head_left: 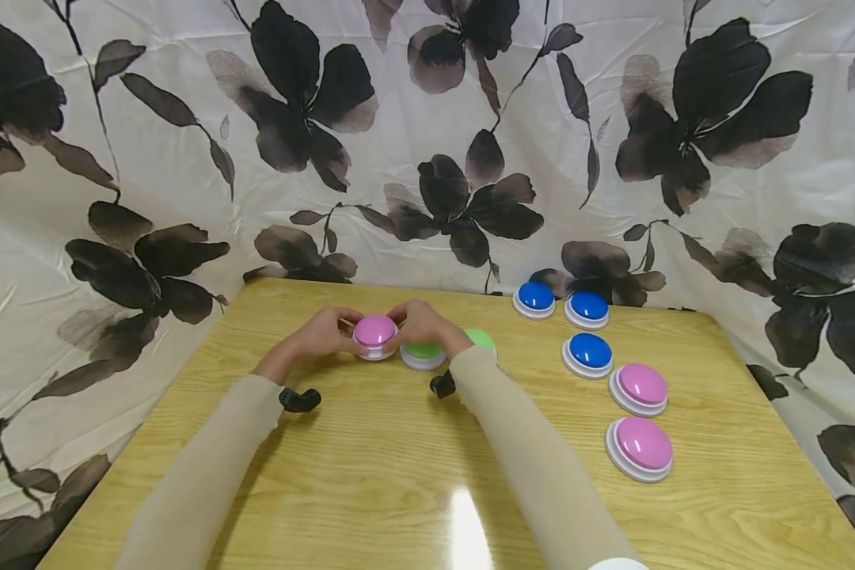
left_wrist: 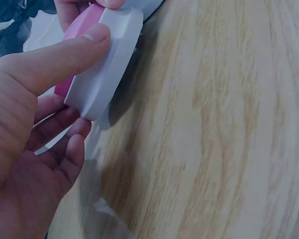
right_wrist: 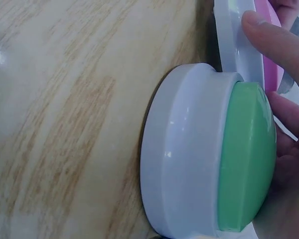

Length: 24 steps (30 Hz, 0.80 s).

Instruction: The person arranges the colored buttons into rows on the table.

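A pink push button [head_left: 374, 331] with a white base is held between both hands near the far left of the table. My left hand [head_left: 324, 332] grips its left side, thumb [left_wrist: 92, 42] along the white base and fingers curled beneath the rim. From the right, my right hand [head_left: 423, 323] pinches the same button, its thumb [right_wrist: 269, 35] on the white base. Dark shadow borders the base in the left wrist view; whether it touches the table I cannot tell. Under the right hand stands a green push button [right_wrist: 246, 159], with a second green button [head_left: 480, 339] partly behind the wrist.
On the right of the wooden table [head_left: 356, 475] stand three blue buttons [head_left: 590, 351] and two more pink buttons [head_left: 639, 443]. A floral cloth [head_left: 399, 103] hangs behind the table and along its sides. Small black devices [head_left: 300, 400] sit at both wrists.
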Each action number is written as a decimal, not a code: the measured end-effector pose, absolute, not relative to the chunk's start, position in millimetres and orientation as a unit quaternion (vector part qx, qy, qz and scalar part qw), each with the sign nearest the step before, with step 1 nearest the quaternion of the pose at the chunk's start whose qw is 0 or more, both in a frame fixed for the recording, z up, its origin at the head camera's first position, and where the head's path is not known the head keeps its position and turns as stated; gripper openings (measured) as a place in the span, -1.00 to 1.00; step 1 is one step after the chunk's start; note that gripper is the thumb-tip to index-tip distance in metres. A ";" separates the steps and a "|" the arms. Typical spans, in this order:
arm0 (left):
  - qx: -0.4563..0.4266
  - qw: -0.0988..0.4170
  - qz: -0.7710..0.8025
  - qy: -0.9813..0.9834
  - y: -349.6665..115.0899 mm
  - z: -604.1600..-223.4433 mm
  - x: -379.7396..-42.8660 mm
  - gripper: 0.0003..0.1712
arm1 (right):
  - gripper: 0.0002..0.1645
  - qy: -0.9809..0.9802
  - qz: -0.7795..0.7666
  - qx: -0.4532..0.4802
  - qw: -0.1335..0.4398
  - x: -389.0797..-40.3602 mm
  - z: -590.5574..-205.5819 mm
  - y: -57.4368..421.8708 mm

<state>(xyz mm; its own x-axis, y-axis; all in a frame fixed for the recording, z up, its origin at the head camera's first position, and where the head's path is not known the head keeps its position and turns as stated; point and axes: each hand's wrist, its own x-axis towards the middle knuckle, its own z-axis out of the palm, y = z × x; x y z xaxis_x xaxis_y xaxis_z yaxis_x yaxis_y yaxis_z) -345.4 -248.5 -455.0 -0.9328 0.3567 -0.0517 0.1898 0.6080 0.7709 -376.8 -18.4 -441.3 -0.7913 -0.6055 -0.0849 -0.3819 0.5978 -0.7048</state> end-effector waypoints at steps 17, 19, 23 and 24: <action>0.155 0.097 0.428 0.885 -248.0 -462.4 -344.2 -0.20 | -0.25 0.885 -0.347 -0.267 0.157 -374.9 -446.7 -19.4; 0.154 0.100 0.431 0.884 -247.0 -460.8 -342.3 -0.21 | -0.25 0.885 -0.347 -0.267 0.157 -374.1 -446.4 -19.4; 0.155 0.112 0.435 0.880 -241.8 -445.4 -333.1 -0.23 | -0.25 0.884 -0.351 -0.266 0.158 -373.6 -445.5 -19.2; 0.156 0.115 0.435 0.880 -240.4 -440.7 -330.3 -0.24 | -0.25 0.883 -0.353 -0.266 0.157 -373.6 -445.4 -19.1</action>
<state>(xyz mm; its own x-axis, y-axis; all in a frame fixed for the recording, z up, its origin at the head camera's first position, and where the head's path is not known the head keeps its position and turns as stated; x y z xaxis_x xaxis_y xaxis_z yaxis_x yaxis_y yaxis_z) -330.3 -240.4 -440.7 -0.9252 0.3736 -0.0660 0.1745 0.5734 0.8005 -373.6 -19.1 -445.4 -0.8094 -0.5802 -0.0910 -0.3582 0.6104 -0.7065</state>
